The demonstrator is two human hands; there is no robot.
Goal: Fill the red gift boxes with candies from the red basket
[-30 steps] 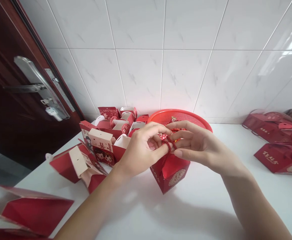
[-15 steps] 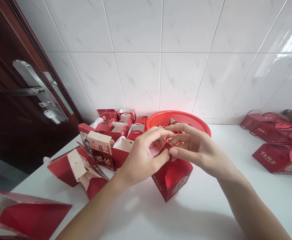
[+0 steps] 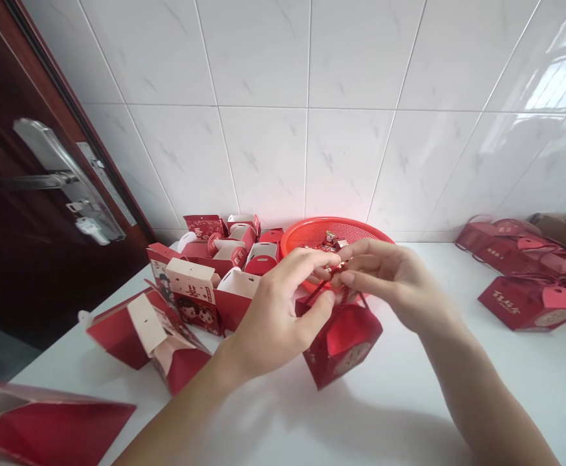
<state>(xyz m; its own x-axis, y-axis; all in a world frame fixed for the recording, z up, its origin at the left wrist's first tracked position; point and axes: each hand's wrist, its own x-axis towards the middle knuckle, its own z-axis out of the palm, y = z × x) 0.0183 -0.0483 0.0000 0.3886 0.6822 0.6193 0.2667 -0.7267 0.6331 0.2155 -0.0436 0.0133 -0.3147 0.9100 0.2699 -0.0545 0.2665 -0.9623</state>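
Observation:
A red gift box (image 3: 343, 343) with a round pale emblem on one side is tilted beneath my hands. Dark red cord (image 3: 345, 296) runs from its top up to my fingertips. My left hand (image 3: 290, 304) pinches the cord from the left, thumb and forefinger curved toward each other. From the right, my right hand (image 3: 384, 275) pinches the same cord between thumb and fingers. The fingertips partly hide the spot where the strands meet. Whether the box's lower corner touches the table I cannot tell.
Behind my hands stands a red plastic basket (image 3: 306, 228) holding wrapped sweets. Open red boxes (image 3: 234, 291) crowd the left, with another (image 3: 59, 421) at the near left edge. Closed corded boxes (image 3: 525, 304) stand at the right. A tiled wall (image 3: 263, 162) backs the white table (image 3: 409, 401).
My right hand has shifted slightly right, and the cord now spreads in separate strands above the box. The box has turned a little and moved slightly right.

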